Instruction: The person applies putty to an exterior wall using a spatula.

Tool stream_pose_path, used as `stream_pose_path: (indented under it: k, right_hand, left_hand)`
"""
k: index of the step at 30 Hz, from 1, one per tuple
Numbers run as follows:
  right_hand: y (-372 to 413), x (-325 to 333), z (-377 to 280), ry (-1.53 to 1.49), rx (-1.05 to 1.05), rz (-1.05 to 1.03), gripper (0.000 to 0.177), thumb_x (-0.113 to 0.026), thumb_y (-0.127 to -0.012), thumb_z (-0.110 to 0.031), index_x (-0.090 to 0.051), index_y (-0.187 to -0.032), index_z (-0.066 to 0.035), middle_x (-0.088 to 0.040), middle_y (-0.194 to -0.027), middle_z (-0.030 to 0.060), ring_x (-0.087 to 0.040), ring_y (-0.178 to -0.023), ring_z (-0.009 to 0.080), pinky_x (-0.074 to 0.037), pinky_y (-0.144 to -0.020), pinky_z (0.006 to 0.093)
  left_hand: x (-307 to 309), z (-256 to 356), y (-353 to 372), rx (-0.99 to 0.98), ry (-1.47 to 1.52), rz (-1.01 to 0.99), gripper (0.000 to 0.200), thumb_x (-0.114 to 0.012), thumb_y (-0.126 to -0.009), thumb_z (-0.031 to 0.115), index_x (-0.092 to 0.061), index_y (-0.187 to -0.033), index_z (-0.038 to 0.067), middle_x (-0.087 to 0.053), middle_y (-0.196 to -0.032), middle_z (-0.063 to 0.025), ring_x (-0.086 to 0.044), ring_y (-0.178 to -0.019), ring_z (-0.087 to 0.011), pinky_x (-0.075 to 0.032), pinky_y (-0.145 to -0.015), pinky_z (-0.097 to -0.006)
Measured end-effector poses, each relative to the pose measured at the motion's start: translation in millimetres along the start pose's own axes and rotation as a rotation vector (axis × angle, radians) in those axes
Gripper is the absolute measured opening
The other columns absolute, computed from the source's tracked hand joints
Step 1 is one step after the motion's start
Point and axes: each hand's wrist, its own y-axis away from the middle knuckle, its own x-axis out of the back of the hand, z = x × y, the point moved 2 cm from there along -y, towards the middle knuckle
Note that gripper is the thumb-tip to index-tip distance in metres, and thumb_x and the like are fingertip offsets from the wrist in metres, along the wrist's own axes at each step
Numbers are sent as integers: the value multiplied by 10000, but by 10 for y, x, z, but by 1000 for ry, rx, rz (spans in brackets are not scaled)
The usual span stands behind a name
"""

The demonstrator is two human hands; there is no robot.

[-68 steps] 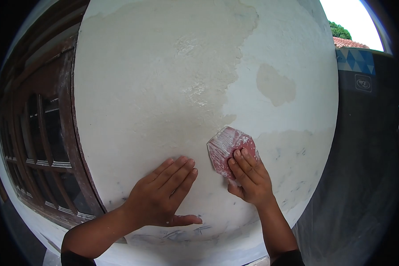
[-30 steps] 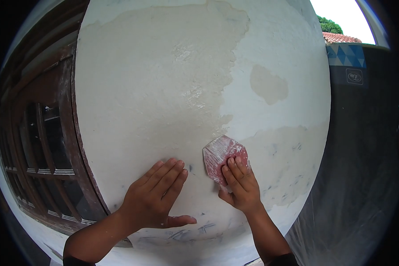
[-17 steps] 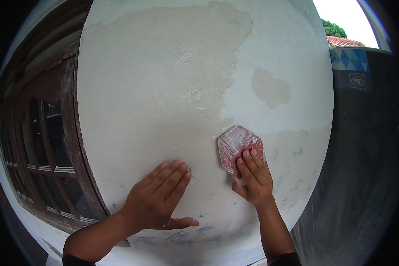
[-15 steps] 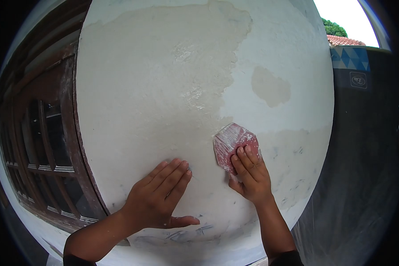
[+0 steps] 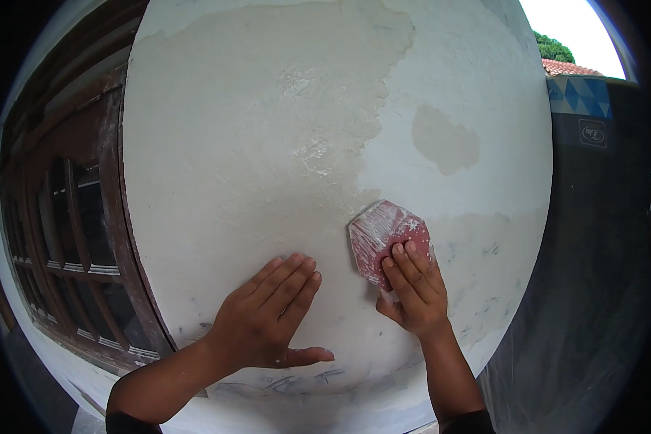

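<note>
My right hand (image 5: 416, 293) grips a flat red putty scraper (image 5: 380, 235), fingers pressed on its face and the thumb at its lower edge. White putty is smeared and speckled over the scraper. It lies against or very close to the wall (image 5: 224, 159); the exact contact is hidden. My left hand (image 5: 267, 318) rests to the left of it, palm toward the wall, fingers stretched out and thumb pointing right. Nothing is in that hand. A broad beige-grey damp-looking putty area (image 5: 267, 94) with a few shiny spots covers the wall above both hands.
A brown wooden window frame (image 5: 112, 181) with glass panes borders the wall on the left. To the right stands a dark panel (image 5: 593, 217) with a blue-and-white patterned strip (image 5: 579, 96). Dark smudges (image 5: 325, 377) mark the lower wall. A tiled roof (image 5: 568, 67) shows at upper right.
The view has shifted slightly. My right hand and the scraper sit a little lower and to the right; my left hand has moved slightly to the right, still flat.
</note>
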Motion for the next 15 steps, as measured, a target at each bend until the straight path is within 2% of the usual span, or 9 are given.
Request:
stream_pose_path:
  k: [4, 7, 11, 15]
  right_hand:
    - [31, -43, 5, -7, 49, -65, 408, -720, -785, -152, -699, -1175, -37, -655, -1282, 117, -577, -1271, 274, -472, -1032, 500]
    - [104, 7, 32, -21, 18, 11, 386, -718, -787, -150, -705, -1156, -38, -653, -1286, 116, -578, -1272, 270, -474, -1027, 507]
    - [-18, -94, -14, -50, 15, -43, 362, -717, -786, -141, -715, -1137, -51, -655, -1288, 107, -586, -1259, 266, -480, -1020, 497]
    - [92, -20, 43, -38, 4, 12, 369, -724, -781, -147, -717, -1138, -56, -662, -1276, 100, -585, -1262, 266, -480, -1022, 490]
  left_hand:
    - [-11, 16, -13, 7, 4, 8, 924, -608, -799, 755, -590, -1237, -59, -599, -1282, -226, -587, -1222, -378, -462, -1054, -475]
    - [-16, 13, -8, 15, 0, 5, 925, -610, -796, 754, -591, -1235, -59, -599, -1283, -225, -588, -1219, -379, -461, -1055, -475]
    - [-71, 6, -8, 18, 1, 15, 922, -612, -797, 751, -592, -1234, -61, -600, -1280, -224, -589, -1215, -382, -462, -1053, -474]
    - [-52, -6, 9, 16, -1, -3, 923, -610, -799, 751, -590, -1237, -61, -600, -1280, -225, -588, -1216, -383, -463, -1051, -475]
